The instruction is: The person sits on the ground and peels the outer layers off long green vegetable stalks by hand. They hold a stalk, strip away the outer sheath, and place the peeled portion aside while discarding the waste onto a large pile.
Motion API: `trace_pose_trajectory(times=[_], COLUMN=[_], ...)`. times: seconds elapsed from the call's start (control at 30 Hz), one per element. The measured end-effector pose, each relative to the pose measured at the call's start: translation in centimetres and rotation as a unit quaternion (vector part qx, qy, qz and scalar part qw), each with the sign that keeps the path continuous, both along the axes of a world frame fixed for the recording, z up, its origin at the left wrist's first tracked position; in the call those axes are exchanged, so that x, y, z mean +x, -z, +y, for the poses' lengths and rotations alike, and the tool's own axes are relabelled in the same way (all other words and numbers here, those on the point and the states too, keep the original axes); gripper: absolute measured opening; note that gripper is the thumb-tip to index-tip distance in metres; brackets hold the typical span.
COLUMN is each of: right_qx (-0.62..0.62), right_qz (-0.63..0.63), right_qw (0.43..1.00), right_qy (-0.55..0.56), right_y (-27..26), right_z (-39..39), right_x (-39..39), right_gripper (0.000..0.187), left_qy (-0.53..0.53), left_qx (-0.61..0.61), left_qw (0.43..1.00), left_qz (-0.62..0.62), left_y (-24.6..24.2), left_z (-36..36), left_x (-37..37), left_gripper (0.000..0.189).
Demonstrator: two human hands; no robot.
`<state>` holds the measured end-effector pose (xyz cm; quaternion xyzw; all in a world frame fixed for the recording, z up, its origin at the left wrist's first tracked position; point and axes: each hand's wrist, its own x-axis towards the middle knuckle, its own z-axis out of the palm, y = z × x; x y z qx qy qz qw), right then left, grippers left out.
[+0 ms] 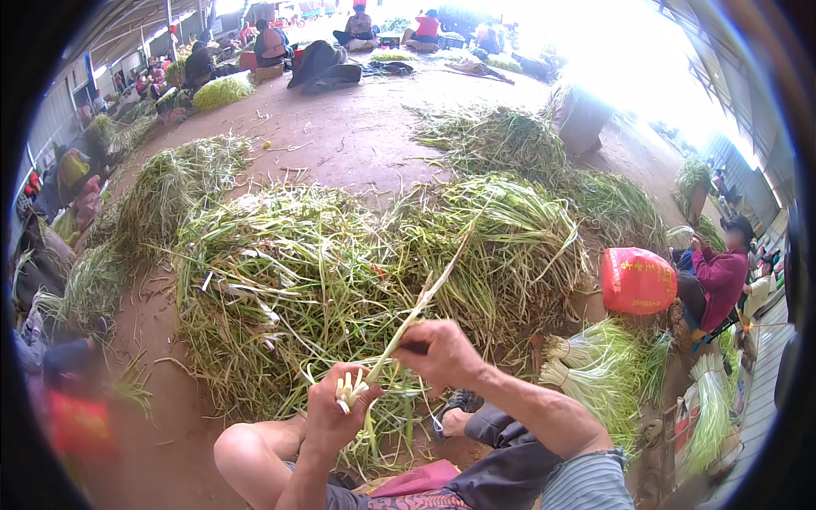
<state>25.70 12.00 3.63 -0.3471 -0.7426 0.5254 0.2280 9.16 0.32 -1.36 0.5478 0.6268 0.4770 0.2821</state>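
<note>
My left hand (338, 405) is closed around a small bunch of pale stems (349, 390), whose cut-looking white ends stick out towards me above the thumb. A long leafy stalk (408, 322), like a garlic plant, slants from that hand up to the right, its tip dry and brownish. The fingers of my right hand (442, 357) pinch this stalk a little above my left hand. Beyond both hands lies a big heap of tangled green stalks (299, 268), with a second heap (497, 248) joined to it on the right. Loose green leaves (376, 440) hang below my left hand.
Tied bundles of pale green stems (593, 370) lie to my right, near a red plastic sack (639, 280) and a seated person in a dark red top (720, 280). More stalk heaps (185, 185) stand at left. Several people sit farther off across the earthen floor (357, 140).
</note>
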Motion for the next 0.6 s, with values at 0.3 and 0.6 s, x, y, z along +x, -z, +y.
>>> trace_pose_trajectory(times=[0.3,0.6], right_qx=[0.140,0.067], right_qz=[0.049,0.198], right_qw=[0.943,0.823], right_qy=[0.298,0.528], right_y=[4.5,8.6], right_z=[10.4,15.5], right_x=[8.8,20.4], right_gripper=[0.009,0.013], left_qy=[-0.002,-0.268], left_qx=[0.002,0.084], left_qw=[0.999,0.947], left_qz=[-0.046,-0.157], left_y=[0.4,-3.1], left_z=[-1.3,-3.7], left_x=[-2.1,-7.7], left_gripper=[0.015,0.009])
